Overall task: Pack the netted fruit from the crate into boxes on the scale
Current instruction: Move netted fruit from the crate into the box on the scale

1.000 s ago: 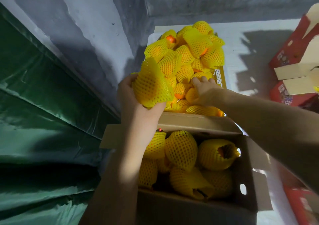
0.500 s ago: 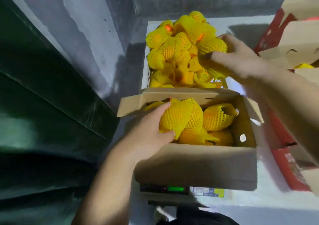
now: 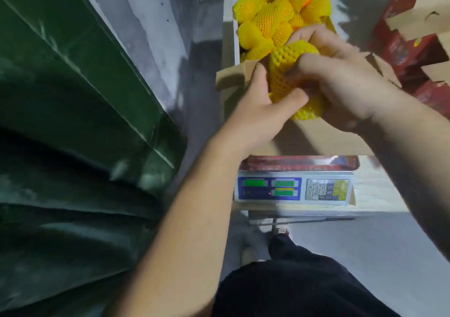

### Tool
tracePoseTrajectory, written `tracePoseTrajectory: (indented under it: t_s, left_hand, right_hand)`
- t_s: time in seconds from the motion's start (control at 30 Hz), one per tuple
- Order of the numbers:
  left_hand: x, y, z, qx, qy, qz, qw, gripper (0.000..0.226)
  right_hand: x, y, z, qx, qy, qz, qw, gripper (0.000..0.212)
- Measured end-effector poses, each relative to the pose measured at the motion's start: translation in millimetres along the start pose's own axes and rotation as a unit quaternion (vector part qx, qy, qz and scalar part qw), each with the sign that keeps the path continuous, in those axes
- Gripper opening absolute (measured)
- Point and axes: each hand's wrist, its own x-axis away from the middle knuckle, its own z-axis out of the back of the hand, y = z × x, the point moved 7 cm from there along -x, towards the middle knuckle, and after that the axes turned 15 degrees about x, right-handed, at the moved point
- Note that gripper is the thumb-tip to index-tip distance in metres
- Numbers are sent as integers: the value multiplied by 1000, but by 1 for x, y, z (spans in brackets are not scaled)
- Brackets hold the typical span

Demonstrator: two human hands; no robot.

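Observation:
A cardboard box (image 3: 323, 141) stands on a scale (image 3: 293, 190) with green displays. Over the box, my left hand (image 3: 258, 112) and my right hand (image 3: 341, 85) both grip one fruit in yellow foam netting (image 3: 287, 66). My left thumb and fingers curl round its lower end, and my right fingers curl over its top and right side. Behind the box, a crate (image 3: 235, 39) is heaped with more yellow-netted fruit (image 3: 275, 17). My hands hide most of the box's inside.
Red and tan cartons (image 3: 414, 24) are stacked at the right. A dark green tarpaulin (image 3: 73, 122) fills the left side, with a grey wall behind it. My dark trouser leg (image 3: 304, 282) and a shoe show below the scale.
My right hand has come back from the crate with a netted fruit, and my left hand has risen from inside the box to grip it too. The view has tipped downward.

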Motion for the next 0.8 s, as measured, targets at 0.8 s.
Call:
tracePoseTrajectory:
  t_s: [0.8]
  left_hand:
    - [49,7,-12,120,-154,20,980,62]
  right_hand:
    - [53,-5,-7,79,72,33,994,25]
